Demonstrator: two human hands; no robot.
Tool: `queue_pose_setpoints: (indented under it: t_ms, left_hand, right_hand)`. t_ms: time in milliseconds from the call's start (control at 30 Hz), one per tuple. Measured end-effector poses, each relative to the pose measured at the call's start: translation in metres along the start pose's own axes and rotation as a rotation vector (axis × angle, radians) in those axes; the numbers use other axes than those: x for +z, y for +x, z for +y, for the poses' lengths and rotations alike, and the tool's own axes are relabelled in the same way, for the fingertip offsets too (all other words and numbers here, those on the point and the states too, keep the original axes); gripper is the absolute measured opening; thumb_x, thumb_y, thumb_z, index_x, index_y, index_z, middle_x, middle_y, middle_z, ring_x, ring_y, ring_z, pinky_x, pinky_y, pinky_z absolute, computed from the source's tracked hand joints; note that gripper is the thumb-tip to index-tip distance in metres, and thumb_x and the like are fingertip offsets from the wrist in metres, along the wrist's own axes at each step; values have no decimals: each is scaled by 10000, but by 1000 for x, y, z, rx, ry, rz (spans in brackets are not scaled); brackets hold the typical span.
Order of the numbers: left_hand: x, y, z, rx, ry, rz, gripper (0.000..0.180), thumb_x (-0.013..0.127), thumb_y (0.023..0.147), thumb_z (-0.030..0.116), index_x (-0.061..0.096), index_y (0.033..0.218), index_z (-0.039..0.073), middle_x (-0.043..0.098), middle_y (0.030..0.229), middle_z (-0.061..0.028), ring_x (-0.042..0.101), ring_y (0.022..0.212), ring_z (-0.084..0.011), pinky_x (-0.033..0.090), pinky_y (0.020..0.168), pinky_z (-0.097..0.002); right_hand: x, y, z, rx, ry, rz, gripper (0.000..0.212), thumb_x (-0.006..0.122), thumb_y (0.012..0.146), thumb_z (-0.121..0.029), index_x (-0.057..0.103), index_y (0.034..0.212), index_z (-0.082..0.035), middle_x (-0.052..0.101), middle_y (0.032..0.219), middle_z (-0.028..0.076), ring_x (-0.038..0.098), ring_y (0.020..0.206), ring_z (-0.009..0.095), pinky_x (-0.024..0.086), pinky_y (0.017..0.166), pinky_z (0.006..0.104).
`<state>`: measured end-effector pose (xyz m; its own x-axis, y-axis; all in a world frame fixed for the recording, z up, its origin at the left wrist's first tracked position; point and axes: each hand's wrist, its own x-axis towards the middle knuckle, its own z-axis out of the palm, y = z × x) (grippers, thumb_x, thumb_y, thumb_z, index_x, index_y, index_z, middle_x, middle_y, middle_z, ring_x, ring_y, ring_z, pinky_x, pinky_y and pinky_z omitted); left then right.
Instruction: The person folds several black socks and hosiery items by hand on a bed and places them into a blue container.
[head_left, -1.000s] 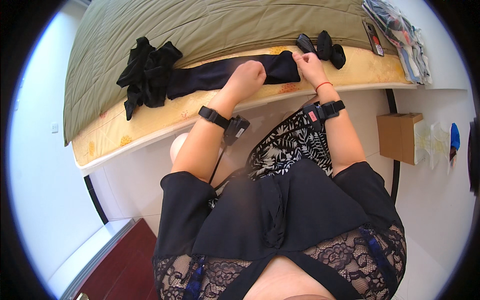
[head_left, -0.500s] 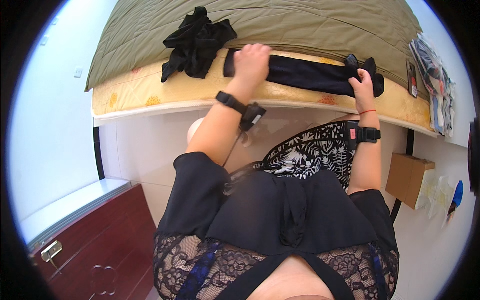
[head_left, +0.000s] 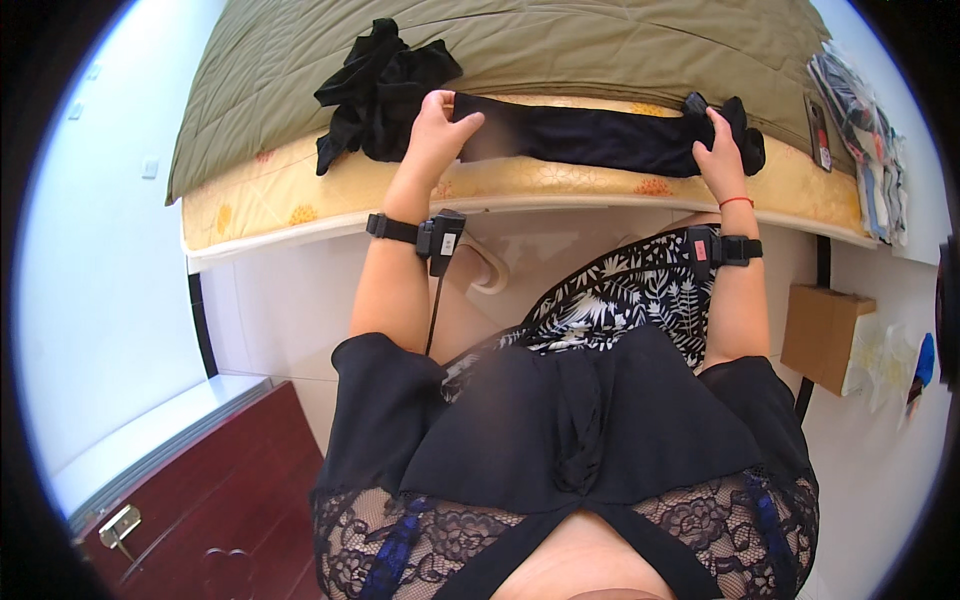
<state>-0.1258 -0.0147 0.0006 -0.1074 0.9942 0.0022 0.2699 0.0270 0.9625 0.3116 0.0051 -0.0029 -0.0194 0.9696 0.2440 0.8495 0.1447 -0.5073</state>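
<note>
A long, narrow piece of black stocking-like fabric (head_left: 610, 140) lies along the front strip of the mattress, pulled out between my hands. Close to its left end it turns sheer brown. My left hand (head_left: 437, 138) grips that left end, thumb apart from the fingers, whose tips are partly hidden. At the other end my right hand (head_left: 722, 160) holds the cloth beside a bunched black part (head_left: 742, 135). A crumpled black cloth (head_left: 375, 90) lies against the left end; whether the two are joined I cannot tell.
The patterned yellow mattress (head_left: 560, 183) has a green quilt (head_left: 600, 50) over its far part. On the right are a phone (head_left: 818, 130) and plastic-bagged folded clothes (head_left: 860, 120). A cardboard box (head_left: 825, 335) stands lower right, a dark red panel (head_left: 210, 490) lower left.
My left hand has moved left from the top of the fabric to its end, beside the crumpled cloth. The left part now looks stretched and sheer. My right hand keeps its place.
</note>
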Motion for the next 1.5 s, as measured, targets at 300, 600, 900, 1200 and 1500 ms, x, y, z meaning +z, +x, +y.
queue_pose_setpoints:
  t_ms: [300,600,900,1200,1500]
  left_hand:
    - [-17,-29,22,-222,-3,-416,369,620,855,38,612,1211,137,588,1040,4,544,771,-66,480,622,-218]
    - [-6,-50,33,-264,-49,-529,414,651,912,152,559,1315,158,615,1068,-38,580,831,-97,517,692,-234]
    - [-1,-56,21,-119,40,-362,257,653,917,164,614,1168,128,632,842,-17,549,612,-74,448,489,-211]
    - [-9,-51,20,-201,-104,-408,221,629,925,157,603,1135,90,626,835,-23,551,592,-70,455,509,-208]
    - [-16,-47,32,-302,-363,-451,257,542,957,136,609,1201,91,600,904,-4,581,725,-69,495,639,-205]
  right_hand:
    - [-17,45,-69,-164,167,491,536,724,847,-108,504,1330,-37,582,1216,150,602,1085,256,479,946,325]
    - [66,-21,-138,-512,310,-111,234,718,795,-162,665,997,-56,653,946,111,601,948,298,464,860,408]
    - [94,-75,-224,-615,15,-104,678,839,564,-468,572,1067,-99,551,1049,82,557,949,275,471,789,394]
    - [101,-79,-220,-651,33,-30,697,851,528,-462,533,1040,-112,539,1023,68,546,941,262,458,740,382]
    - [114,-78,-213,-468,244,-83,216,685,735,-167,593,890,-47,599,852,138,566,855,354,453,740,461]
